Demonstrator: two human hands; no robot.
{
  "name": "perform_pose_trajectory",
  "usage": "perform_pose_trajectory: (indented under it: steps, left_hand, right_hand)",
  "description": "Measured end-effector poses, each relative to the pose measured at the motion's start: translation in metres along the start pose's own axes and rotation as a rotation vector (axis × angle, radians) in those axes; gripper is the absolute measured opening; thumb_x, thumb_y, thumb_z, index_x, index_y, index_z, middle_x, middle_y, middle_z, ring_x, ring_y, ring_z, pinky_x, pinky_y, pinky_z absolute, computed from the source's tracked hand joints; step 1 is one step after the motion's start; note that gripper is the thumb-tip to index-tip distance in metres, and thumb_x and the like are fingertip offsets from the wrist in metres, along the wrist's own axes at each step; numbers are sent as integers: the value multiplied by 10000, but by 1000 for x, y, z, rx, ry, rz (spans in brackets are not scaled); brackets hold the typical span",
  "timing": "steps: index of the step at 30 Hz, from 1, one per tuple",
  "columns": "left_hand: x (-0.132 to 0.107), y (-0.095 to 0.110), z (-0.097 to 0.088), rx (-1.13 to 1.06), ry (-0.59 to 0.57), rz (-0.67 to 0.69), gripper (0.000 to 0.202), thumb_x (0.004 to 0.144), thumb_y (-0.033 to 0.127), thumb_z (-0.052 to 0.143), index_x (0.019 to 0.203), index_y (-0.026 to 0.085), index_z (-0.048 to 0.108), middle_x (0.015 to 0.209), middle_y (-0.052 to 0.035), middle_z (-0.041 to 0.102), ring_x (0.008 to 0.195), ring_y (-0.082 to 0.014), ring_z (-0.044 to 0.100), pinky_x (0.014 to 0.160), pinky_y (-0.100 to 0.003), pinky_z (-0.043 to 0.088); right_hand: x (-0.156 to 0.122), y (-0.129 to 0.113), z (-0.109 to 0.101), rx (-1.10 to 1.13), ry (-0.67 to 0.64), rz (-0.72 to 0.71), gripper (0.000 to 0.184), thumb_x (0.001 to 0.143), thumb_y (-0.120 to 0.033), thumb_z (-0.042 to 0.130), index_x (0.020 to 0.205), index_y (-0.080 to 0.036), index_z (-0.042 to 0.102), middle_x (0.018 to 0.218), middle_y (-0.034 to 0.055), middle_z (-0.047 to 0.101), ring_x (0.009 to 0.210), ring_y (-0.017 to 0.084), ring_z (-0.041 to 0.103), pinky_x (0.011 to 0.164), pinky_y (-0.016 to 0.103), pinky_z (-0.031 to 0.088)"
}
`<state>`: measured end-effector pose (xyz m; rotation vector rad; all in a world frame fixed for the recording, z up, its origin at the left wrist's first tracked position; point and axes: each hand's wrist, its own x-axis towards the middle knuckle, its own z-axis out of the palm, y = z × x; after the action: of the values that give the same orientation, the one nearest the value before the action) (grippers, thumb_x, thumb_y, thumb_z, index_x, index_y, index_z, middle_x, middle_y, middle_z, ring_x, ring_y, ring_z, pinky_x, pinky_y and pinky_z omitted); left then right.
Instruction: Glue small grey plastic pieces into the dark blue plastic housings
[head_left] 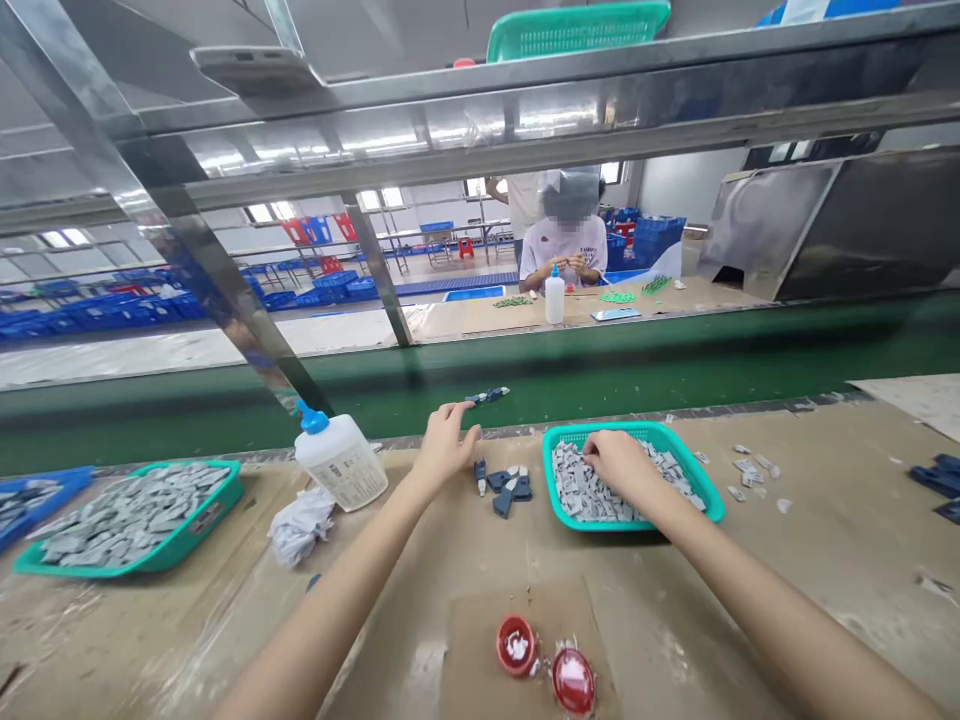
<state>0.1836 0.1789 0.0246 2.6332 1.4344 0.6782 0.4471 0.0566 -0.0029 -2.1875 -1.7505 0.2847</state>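
Observation:
My left hand (448, 446) reaches out over the far edge of the bench, thumb and fingers apart and nothing held. Its fingertips are by a dark blue and grey part (491, 395) lying on the green belt (352, 385). Just below that hand, several dark blue parts (504, 485) with pale tips lie in a small group. My right hand (616, 462) dips into a green basket (559, 515) of small grey plastic pieces (592, 492). Its fingers are bent together among the pieces, and whatever is between the fingertips is hidden.
Left stand a white bottle (346, 468) with blue cap, crumpled cloth (300, 527) and another green basket (217, 515) of grey parts. A red cup (515, 645) and red lid (574, 682) lie in front. Overhead runs a metal shelf (465, 130). A person (566, 240) works across the belt.

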Motion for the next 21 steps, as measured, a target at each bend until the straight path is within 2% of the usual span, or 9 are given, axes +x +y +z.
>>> perform_pose_trajectory:
  steps: [2,4,6,8,13,18,21]
  left_hand:
    - [43,-8,23,17,-60,-46,412,896,324,538,1275,165,500,1228,-136,560,1146,-276,526,971,-453,432]
    - [75,-16,41,39,-113,-94,420,892,343,565,1267,163,507,1242,-123,555,1111,-264,552,931,-478,462]
    - [94,-23,52,56,-159,-135,401,892,347,574,1247,166,523,1248,-111,553,1076,-250,573,894,-478,489]
    - [102,-27,58,63,-191,-162,371,895,341,573,1219,163,543,1225,-107,567,1050,-239,587,870,-460,507]
    - [88,-31,51,28,-204,-128,322,899,329,569,1169,153,569,1176,-97,592,1016,-224,599,856,-442,514]
    - [50,-25,29,-73,-234,-8,291,904,341,558,1120,149,591,1119,-86,618,994,-212,606,867,-437,503]
    - [26,-19,20,-134,-277,4,258,883,332,591,1056,142,615,1089,-79,628,999,-214,602,880,-443,493]
  right_hand:
    - [-3,3,0,22,20,-28,176,859,-148,542,901,-165,712,910,106,727,881,240,670,737,282,431]
    - [-7,5,2,31,41,-59,221,871,-138,504,978,-147,697,940,118,712,902,244,662,758,288,430]
    - [-9,6,5,35,59,-96,260,878,-133,473,1020,-137,690,966,130,691,909,248,654,772,297,430]
    - [-11,7,8,43,72,-127,270,872,-133,462,995,-144,703,961,126,673,892,240,652,777,297,433]
    - [-14,9,9,93,110,-152,231,819,-118,477,840,-160,704,860,96,655,815,221,649,732,290,441]
    - [-27,5,5,170,153,-198,188,836,-152,469,851,-192,652,842,65,674,746,211,648,670,291,466]
    - [-37,4,3,186,172,-213,194,852,-162,456,877,-193,646,811,58,675,708,212,644,658,305,474]
